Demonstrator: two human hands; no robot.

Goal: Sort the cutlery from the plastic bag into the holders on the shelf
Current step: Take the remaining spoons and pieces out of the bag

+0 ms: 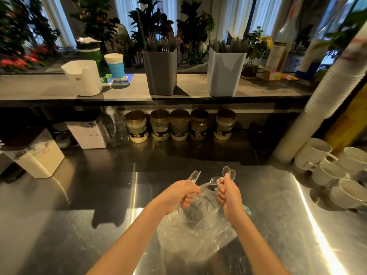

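While the plastic bag (pixel 190 233) lies crumpled and open on the steel counter (pixel 79 225) right beneath your wrists, you are, as I judge it, in the sorting step: drawing pieces out and splitting them by kind before anything goes up to the shelf. Your left hand (pixel 181 192) is curled round a small bunch of clear pieces (pixel 195 175) whose tips stick up past your knuckles; whether they are forks or knives is too hard to tell. Your right hand (pixel 228 192) is clenched round the handles of clear spoons (pixel 229 171), two bowls standing above your thumb. One more loose spoon (pixel 211 181) lies across the gap between the two hands, its bowl at your right fingers, so it looks like a handover to the spoon bunch. The bag's folds hide how much cutlery is left inside. Next you need to settle that spoon into one grip, keep each bunch to one kind, then reach well forward and up, over the row of jars (pixel 178 125) at the back of the counter, to the shelf (pixel 49 88). There the dark grey holder (pixel 159 74) bristles with forks and the pale blue holder (pixel 225 74) beside it holds flat dark handles; neither plainly shows spoons, so check before you drop yours in
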